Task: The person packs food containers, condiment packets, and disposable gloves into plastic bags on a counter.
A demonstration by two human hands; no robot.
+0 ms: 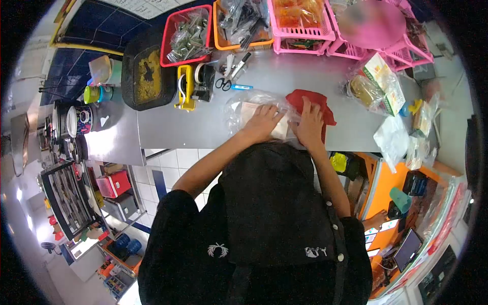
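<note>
On the metal counter near its front edge lies a clear plastic bag (234, 111) with a pale, flat item (248, 110) inside. My left hand (263, 122) rests on that bag, fingers stretched out flat over the pale item. At the bag's right side is my right hand (308, 125), its fingers extended and apart, touching the plastic and the red sheet-like piece (325, 108) beside it. Whether the red piece is cloth or plastic I cannot tell. My fingers cover part of the bag, and my apron hides its near edge.
Behind the bag lie scissors (222, 84), a blue marker (242, 87) and a yellow tape dispenser (187, 89). Along the back stand a black tray (133, 56), a red basket (165, 48), an orange basket (219, 40) and pink baskets (302, 44). A bagged box (385, 81) sits right.
</note>
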